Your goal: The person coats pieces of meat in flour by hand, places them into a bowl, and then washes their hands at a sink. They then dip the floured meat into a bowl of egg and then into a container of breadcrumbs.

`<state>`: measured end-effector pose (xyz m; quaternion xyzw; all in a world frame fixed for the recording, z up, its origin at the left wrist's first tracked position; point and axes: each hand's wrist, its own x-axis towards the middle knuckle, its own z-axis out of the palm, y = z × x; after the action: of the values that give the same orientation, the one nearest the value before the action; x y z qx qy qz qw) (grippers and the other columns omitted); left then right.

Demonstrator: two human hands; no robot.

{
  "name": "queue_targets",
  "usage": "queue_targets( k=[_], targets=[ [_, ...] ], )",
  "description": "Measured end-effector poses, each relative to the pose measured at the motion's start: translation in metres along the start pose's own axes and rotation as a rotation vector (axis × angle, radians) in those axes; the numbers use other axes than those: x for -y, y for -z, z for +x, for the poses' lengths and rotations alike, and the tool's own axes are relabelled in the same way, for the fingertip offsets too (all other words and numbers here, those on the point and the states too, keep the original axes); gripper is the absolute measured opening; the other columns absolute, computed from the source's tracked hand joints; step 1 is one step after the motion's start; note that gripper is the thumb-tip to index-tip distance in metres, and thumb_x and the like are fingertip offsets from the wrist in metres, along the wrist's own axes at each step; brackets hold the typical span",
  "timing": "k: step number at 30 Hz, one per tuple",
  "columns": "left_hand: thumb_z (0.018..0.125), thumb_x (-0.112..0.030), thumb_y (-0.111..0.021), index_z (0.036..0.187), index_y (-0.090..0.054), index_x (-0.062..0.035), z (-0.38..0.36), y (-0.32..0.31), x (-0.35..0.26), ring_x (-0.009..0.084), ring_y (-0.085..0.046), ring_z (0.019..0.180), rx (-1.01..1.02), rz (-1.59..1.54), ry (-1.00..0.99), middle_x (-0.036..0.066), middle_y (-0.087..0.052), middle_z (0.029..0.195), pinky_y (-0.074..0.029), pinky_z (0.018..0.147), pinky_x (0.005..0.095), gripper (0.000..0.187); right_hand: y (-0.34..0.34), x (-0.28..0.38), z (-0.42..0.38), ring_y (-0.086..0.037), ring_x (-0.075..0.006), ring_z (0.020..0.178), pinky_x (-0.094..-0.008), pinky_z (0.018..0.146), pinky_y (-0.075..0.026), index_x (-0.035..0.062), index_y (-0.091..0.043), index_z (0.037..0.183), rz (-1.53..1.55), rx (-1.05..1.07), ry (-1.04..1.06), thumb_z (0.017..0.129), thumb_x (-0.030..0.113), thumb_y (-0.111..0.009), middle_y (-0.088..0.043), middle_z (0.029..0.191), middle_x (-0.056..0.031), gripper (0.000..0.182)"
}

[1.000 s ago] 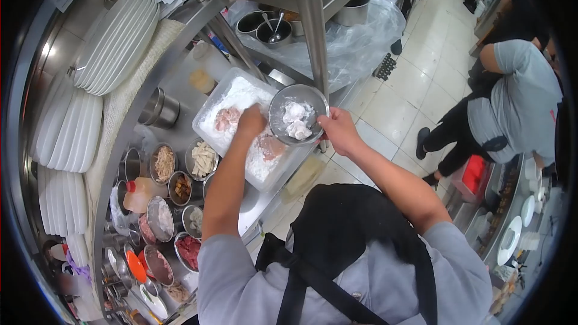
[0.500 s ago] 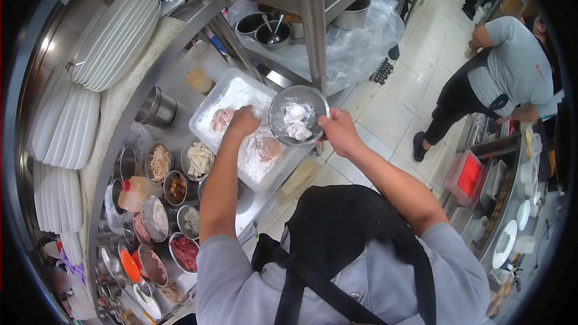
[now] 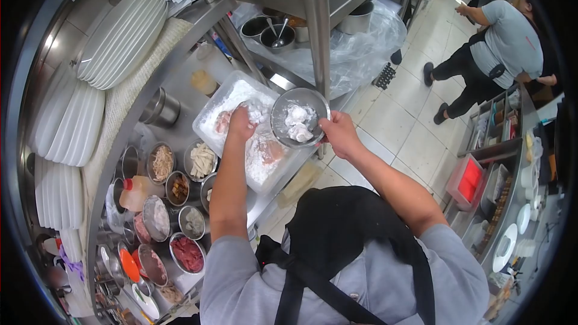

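My right hand [image 3: 339, 135] grips the rim of a round metal bowl [image 3: 276, 121], which holds floury white lumps [image 3: 298, 123]. Left of the bowl, my left hand [image 3: 242, 123] is over a white rectangular tub [image 3: 205, 121] of white powder [image 3: 241, 90]. Its fingers are closed around a powder-coated piece [image 3: 257, 111], partly hidden by them. Pinkish pieces of meat [image 3: 223, 122] lie in the powder on both sides of my left hand. The bowl is held over the tub's right edge.
Metal bowls of ingredients, such as red meat [image 3: 188, 254] and pale strips [image 3: 202, 160], crowd the counter at left. Stacked white plates [image 3: 123, 36] stand beyond. A metal post [image 3: 315, 30] rises behind the bowl. A person in grey [image 3: 503, 42] is in the aisle at right.
My left hand has lifted slightly from the powder with a coated piece in its fingers. The bowl has barely moved. The person in the aisle has stepped away and stretched out an arm.
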<state>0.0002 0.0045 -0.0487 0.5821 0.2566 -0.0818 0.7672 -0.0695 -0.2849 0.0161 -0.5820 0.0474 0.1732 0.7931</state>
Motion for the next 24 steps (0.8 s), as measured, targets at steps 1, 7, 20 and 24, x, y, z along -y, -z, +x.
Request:
queue_targets(
  k=[1, 7, 20, 24],
  targets=[
    [0.096, -0.018, -0.043, 0.114, -0.061, -0.0093, 0.004, 0.001, 0.0, 0.0224, -0.063, 0.096, 0.039, -0.194, 0.031, 0.005, -0.066, 0.105, -0.049, 0.082, 0.0439, 0.027, -0.001, 0.0, -0.001, -0.063, -0.0177, 0.061, -0.0304, 0.05, -0.054, -0.0049, -0.061, 0.093, 0.036, -0.017, -0.001, 0.087, 0.003, -0.053, -0.065, 0.081, -0.0104, 0.013],
    [0.096, -0.02, -0.042, 0.117, -0.058, -0.0063, 0.012, -0.004, 0.0, 0.0242, -0.06, 0.098, -0.145, 0.17, -0.09, 0.008, -0.064, 0.112, -0.048, 0.083, 0.0397, 0.029, -0.006, -0.002, 0.0, -0.062, -0.0175, 0.06, -0.0304, 0.049, -0.053, -0.0057, -0.061, 0.087, 0.034, -0.039, -0.01, 0.086, 0.003, -0.055, -0.065, 0.078, -0.0108, 0.011],
    [0.072, -0.001, -0.057, 0.124, -0.056, -0.0029, 0.003, -0.02, -0.001, 0.0394, -0.056, 0.109, -0.139, 1.408, -0.738, 0.024, -0.058, 0.114, -0.047, 0.094, 0.0459, 0.053, -0.001, 0.002, -0.008, -0.064, -0.0172, 0.063, -0.0311, 0.052, -0.055, -0.0049, -0.059, 0.099, 0.01, -0.046, 0.03, 0.088, 0.002, -0.052, -0.065, 0.082, -0.0093, 0.015],
    [0.075, -0.005, -0.057, 0.129, -0.051, -0.0037, 0.007, -0.016, -0.003, 0.0389, -0.057, 0.109, -0.163, 1.357, -0.659, 0.025, -0.059, 0.116, -0.046, 0.096, 0.0433, 0.054, -0.003, -0.002, -0.004, -0.064, -0.0176, 0.061, -0.0299, 0.05, -0.054, -0.0057, -0.06, 0.087, 0.017, -0.072, 0.039, 0.087, 0.005, -0.056, -0.065, 0.08, -0.0108, 0.012]
  ],
)
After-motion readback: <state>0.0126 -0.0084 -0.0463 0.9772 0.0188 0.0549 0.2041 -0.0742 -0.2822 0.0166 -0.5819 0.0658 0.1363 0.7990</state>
